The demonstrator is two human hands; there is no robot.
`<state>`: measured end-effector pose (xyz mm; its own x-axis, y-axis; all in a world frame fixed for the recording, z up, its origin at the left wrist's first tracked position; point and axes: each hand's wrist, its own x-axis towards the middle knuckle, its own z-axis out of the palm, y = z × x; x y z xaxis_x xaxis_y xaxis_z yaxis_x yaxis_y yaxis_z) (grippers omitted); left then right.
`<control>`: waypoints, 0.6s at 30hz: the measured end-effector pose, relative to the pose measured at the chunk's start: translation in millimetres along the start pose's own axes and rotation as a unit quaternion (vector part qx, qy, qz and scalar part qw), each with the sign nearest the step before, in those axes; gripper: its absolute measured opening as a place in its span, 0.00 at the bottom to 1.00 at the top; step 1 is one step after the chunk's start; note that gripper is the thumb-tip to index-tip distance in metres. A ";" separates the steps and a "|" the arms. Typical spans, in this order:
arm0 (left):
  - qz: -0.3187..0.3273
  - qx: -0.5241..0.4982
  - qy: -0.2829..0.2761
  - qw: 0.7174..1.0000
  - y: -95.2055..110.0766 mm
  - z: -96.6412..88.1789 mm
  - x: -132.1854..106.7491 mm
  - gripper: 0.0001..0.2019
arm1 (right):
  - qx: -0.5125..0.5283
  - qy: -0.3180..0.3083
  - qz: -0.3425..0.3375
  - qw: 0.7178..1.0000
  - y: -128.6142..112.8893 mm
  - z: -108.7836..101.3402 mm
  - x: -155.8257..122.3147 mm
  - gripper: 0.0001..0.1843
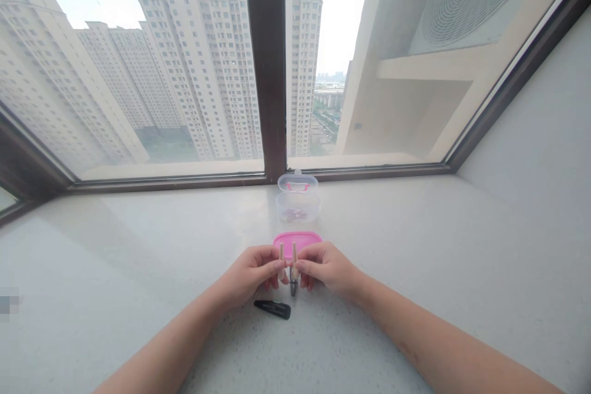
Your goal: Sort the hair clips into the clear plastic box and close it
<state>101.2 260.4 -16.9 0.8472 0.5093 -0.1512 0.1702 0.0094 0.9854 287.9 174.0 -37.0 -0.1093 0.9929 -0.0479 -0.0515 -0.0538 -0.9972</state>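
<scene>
My left hand (258, 268) pinches a slim beige hair clip (281, 253) between thumb and fingers, its narrow end pointing up. A second beige hair clip (294, 252) is upright in the pinch of my right hand (329, 267), side by side with the first and slightly apart from it. Between and just below the hands shows a dark, shiny clip (293, 289), partly hidden. Nearer to me, a black snap hair clip (273, 309) lies flat on the pale sill. Right behind the hands is a shallow pink tray or lid (298, 237), its front edge covered by my fingers.
A clear plastic box (298, 208) with small purplish things inside stands beyond the pink piece. Its lid (298, 183), with a pink handle, is raised towards the window frame (270, 104). The speckled white sill (138, 258) extends to both sides, with a wall (530, 129) at the right.
</scene>
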 end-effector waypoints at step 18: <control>0.003 -0.009 -0.003 1.000 -2.6 -0.8 1.8 0.18 | 0.003 0.005 0.002 1.000 0.3 0.7 -0.3 0.16</control>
<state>101.9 261.9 -19.6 0.8514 0.5040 -0.1451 0.1553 0.0220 0.9876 287.2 173.6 -37.2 -0.1001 0.9935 -0.0533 -0.0574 -0.0592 -0.9966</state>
